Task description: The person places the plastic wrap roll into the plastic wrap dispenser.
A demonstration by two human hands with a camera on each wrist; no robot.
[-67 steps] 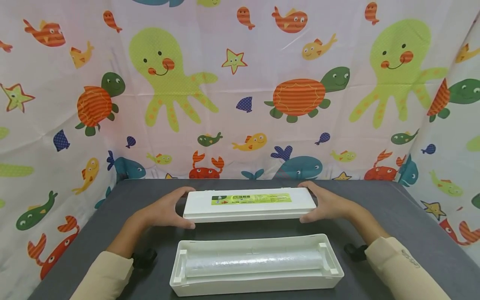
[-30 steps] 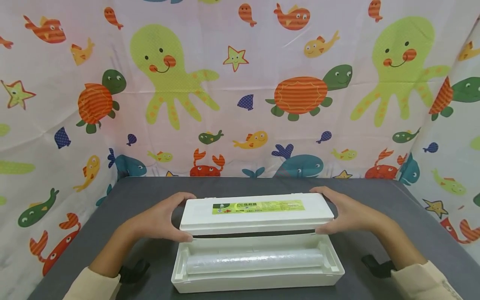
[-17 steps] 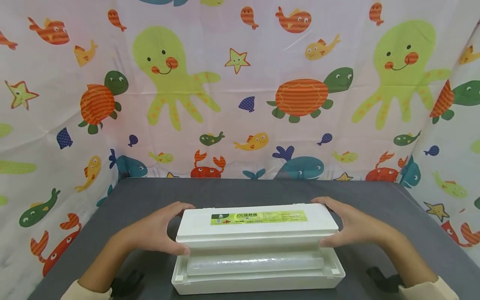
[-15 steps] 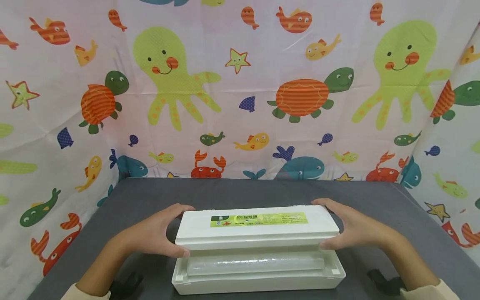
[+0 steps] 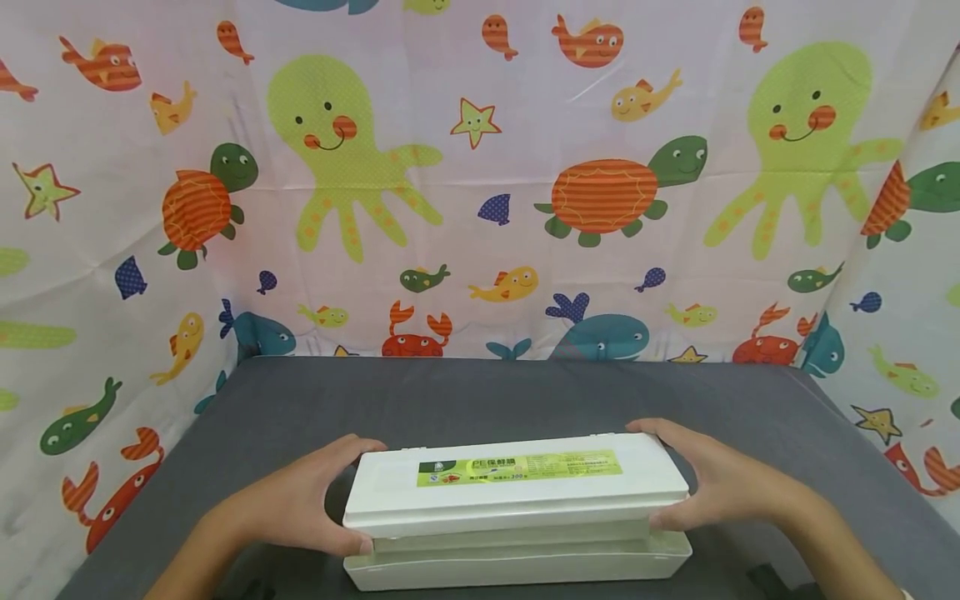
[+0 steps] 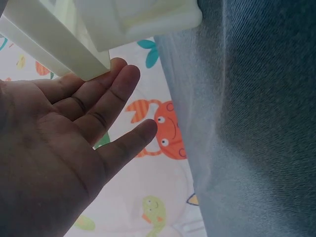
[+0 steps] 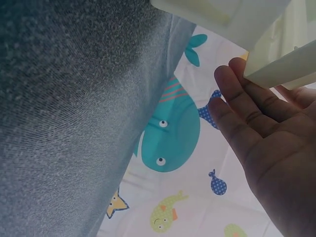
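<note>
A long white cling film box lid [image 5: 517,510] with a green label is tilted over its white box base [image 5: 517,573]. At the lid's left end, my left hand [image 5: 300,502] grips it, thumb in front and fingers behind. My right hand [image 5: 738,483] holds the right end in the same way. A gap shows between lid and base along the front, and the film roll inside is hidden by the lid. Each wrist view has the lid's end [image 6: 59,39] against the fingers, with the base's corner [image 7: 222,17] close by.
The box base stands on a dark grey table [image 5: 495,400]. Behind and at both sides hangs a white curtain [image 5: 450,225] printed with sea animals. Dark strap pieces [image 5: 768,579] show beneath the wrists.
Both hands have brought the lid from behind the base towards me and down over it. The film roll, visible before, is now covered. The base has stayed in place.
</note>
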